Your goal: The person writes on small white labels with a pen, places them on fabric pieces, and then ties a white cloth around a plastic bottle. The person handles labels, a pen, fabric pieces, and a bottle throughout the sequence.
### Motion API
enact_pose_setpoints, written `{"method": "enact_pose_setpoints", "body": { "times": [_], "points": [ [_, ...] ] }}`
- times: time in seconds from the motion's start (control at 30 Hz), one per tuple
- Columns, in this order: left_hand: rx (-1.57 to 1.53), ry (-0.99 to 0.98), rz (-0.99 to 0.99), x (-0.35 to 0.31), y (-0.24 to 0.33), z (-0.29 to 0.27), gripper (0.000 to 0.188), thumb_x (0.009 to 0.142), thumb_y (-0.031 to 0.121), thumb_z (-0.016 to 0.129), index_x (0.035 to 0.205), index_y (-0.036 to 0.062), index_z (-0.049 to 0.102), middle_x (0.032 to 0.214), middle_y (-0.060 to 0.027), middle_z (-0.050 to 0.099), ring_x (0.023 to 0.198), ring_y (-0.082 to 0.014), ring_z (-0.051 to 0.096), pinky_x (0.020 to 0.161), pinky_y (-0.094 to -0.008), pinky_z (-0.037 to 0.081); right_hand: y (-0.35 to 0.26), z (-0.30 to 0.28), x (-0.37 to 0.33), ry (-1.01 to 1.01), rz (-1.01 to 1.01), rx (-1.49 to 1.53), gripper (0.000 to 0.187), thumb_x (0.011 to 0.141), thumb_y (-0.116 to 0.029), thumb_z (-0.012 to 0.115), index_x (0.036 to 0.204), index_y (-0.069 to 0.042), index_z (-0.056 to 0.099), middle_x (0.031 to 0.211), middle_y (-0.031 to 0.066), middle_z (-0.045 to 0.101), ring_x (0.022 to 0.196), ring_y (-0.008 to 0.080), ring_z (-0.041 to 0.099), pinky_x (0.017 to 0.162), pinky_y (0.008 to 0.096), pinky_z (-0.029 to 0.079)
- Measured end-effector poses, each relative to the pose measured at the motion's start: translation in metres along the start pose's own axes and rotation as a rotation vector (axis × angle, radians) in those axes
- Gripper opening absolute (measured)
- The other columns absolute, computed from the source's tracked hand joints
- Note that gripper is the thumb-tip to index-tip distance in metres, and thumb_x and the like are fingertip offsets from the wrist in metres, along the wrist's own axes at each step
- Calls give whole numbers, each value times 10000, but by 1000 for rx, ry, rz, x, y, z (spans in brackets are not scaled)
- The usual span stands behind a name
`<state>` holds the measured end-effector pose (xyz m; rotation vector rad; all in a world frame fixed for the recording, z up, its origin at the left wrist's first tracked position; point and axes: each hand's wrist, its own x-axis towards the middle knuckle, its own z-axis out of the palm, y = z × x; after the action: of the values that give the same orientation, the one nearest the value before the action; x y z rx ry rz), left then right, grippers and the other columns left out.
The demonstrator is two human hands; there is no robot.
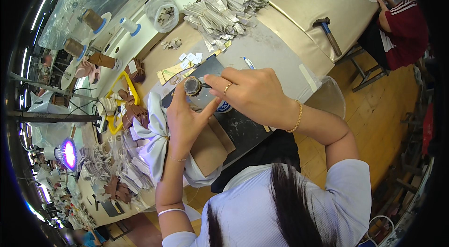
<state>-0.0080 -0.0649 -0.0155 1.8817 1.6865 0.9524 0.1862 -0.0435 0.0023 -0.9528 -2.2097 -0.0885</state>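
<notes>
My left hand (183,118) is closed round a translucent bottle (202,100) whose round top (192,86) is dark and crusted. At that top, my right hand (255,92) pinches a thin dark tool (205,85); most of it is hidden by the fingers. A blue-and-white patterned dish (224,107) shows partly below my right hand. Underneath lies a dark board (245,128) on the table. Beside my left wrist is a bunched pale cloth (156,130), and a tan panel (208,153) lies near my left forearm.
Piles of pale cut strips (215,18) lie at the far side, and more lie at left. A yellow basket (113,125) holds brown pieces. Thread spools (93,20) stand at upper left. A hammer (329,36) rests at right, near a seated co-worker in red (407,32). A pen (249,63) lies beyond my right hand.
</notes>
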Motion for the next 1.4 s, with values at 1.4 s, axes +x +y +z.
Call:
{"method": "enact_pose_setpoints", "body": {
  "times": [1.4],
  "points": [
    [28,33,57,2,-2,-2,626,712,301,858,1169,24,532,952,-164,676,814,-297,677,724,-365,528,2,11,2,41,-77,-59,345,724,-200,671,1062,-131,687,733,-21,550,538,118,563,449,268,433]
  ]
}}
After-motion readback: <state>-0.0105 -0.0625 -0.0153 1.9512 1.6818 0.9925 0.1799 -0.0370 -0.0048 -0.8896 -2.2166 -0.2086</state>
